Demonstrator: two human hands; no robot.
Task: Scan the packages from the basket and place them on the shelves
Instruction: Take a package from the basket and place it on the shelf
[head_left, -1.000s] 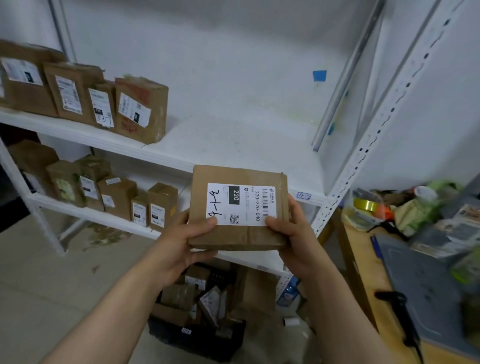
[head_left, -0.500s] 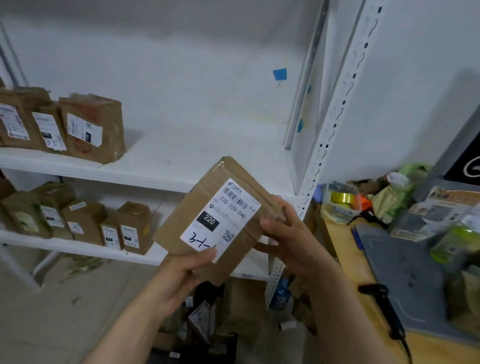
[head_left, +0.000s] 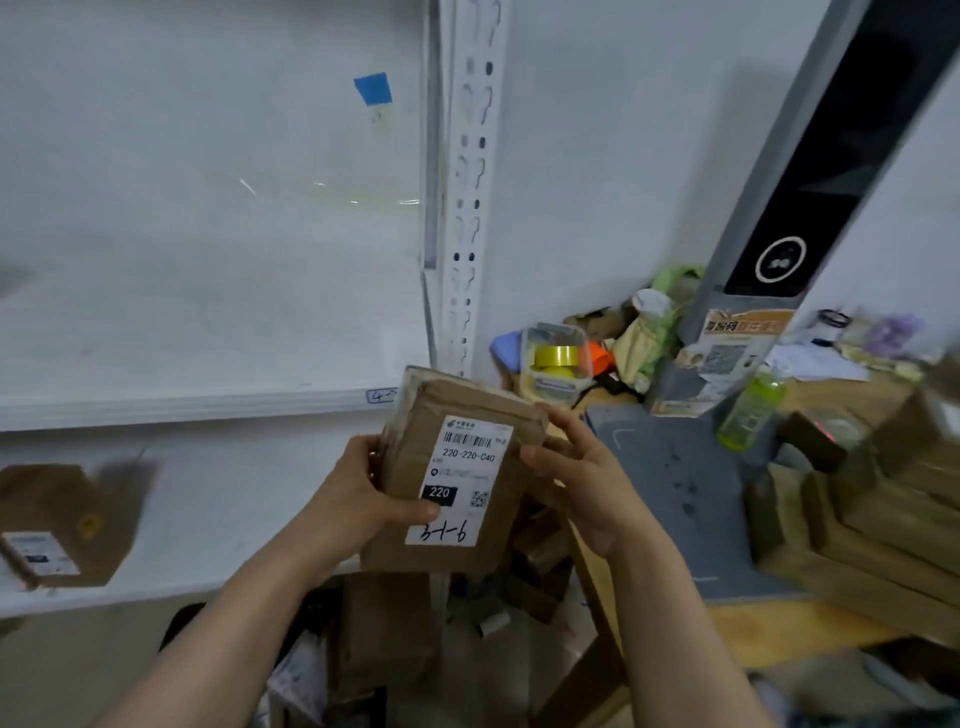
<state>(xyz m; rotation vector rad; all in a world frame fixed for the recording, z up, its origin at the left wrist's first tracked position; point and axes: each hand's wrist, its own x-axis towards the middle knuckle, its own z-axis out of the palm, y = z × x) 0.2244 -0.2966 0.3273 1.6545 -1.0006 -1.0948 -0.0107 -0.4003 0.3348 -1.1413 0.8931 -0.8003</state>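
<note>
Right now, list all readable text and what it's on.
"220-220-C40": package label.
"220": same label, black box.
"3-1-9", handwritten: label bottom, uncertain.
"4-": shelf tag, rest hidden.
Blurred: stand sign, lower box label, small print.

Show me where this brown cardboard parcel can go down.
Bare: the white upper shelf board, left of the perforated white upright; the lower shelf right of the blurred brown box. Crowded: the wooden table, with stacked brown boxes and a green bottle.
</note>
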